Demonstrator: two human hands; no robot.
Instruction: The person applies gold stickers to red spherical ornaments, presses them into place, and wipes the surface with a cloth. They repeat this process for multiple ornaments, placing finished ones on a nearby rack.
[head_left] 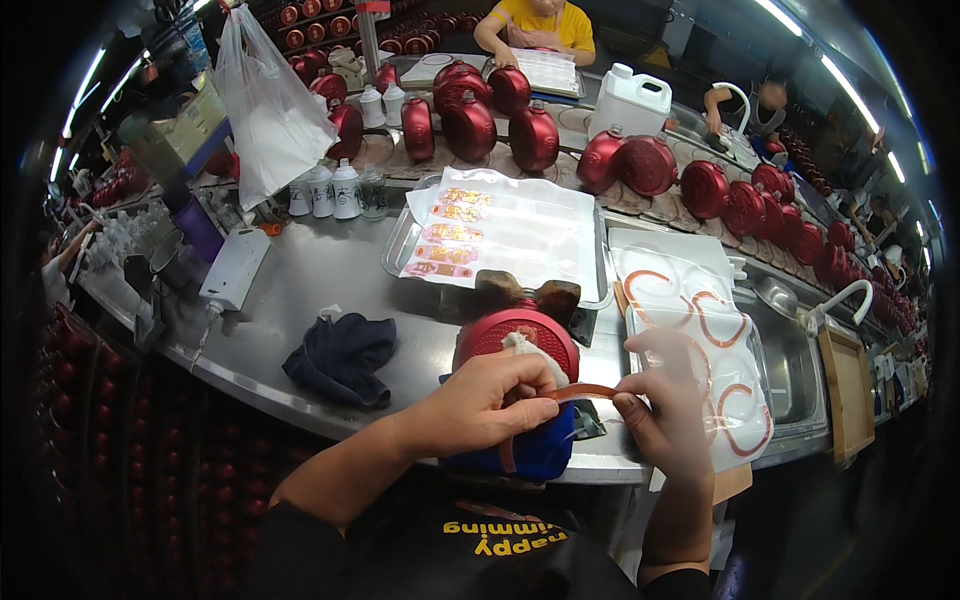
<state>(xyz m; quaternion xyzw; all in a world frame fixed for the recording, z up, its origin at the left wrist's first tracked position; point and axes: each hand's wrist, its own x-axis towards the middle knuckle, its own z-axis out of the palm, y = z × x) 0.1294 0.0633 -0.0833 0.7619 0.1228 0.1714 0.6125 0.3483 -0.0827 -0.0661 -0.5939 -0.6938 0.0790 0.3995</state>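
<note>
A curved reddish-orange decal strip point(588, 391) is stretched between my hands, just in front of a round red flask point(500, 332). My left hand point(490, 398) is closed, pinching the strip's left end; a folded white cloth point(540, 356) shows at its fingers, against the flask. My right hand point(662, 400), blurred at the fingers, pinches the right end. The flask rests on its side on a blue cloth pad point(550, 445), its neck between two dark brown supports point(556, 298). My left hand hides part of the flask's lower side.
To the right, a tray point(764, 400) carries a white sheet with more curved strips. Behind the flask, another tray point(398, 262) holds a sheet of printed decals point(455, 232). A dark cloth point(342, 358) lies left. Red flasks point(534, 137) line the back; two people work beyond.
</note>
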